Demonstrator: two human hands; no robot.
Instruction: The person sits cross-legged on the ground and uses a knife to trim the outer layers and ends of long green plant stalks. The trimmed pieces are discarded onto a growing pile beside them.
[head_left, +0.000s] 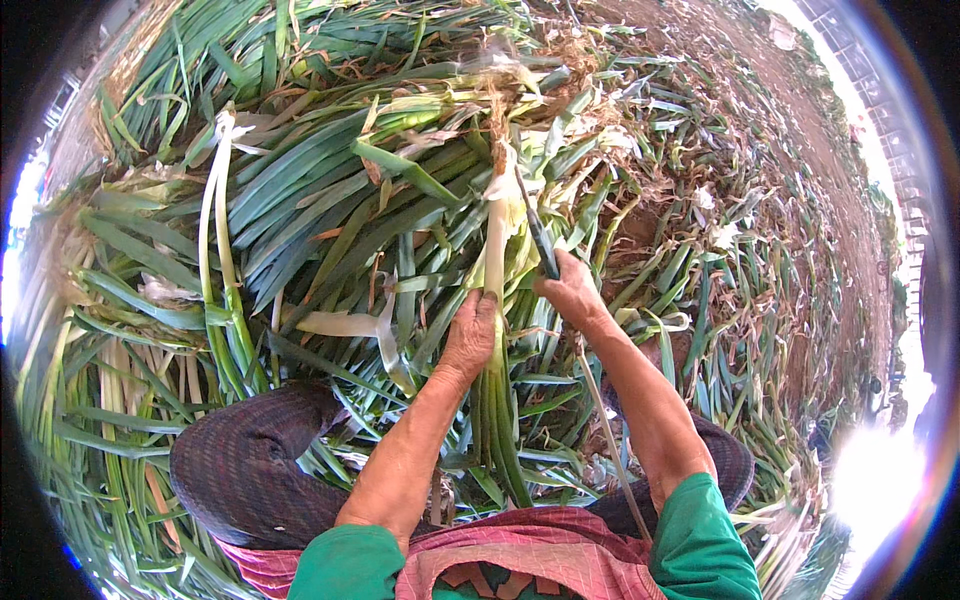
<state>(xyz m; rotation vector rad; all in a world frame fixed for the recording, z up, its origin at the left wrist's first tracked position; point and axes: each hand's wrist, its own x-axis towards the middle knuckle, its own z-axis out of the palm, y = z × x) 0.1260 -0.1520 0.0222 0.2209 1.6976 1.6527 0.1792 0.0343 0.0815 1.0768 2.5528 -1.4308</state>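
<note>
A leek or large green onion (496, 247) stands out in front of me, roots pointing away and green leaves hanging toward my lap. My left hand (472, 334) grips it where the white shaft turns green. In my right hand (574, 292) is a slim, dark-handled tool that looks like a knife (541, 244). Its narrow end points away from me, close beside the root end of the shaft. Loose pale outer skin (516, 214) hangs at the shaft's right side. The right hand's fingertips are partly hidden by the hand itself.
A big heap of green leaves (315, 195) lies ahead and left. Two pale-stemmed onions (219, 202) rest at the left. Trimmed leaves and peelings (697, 247) litter the ground on the right. A thin stick or cord (611, 435) runs from below my right wrist toward my lap.
</note>
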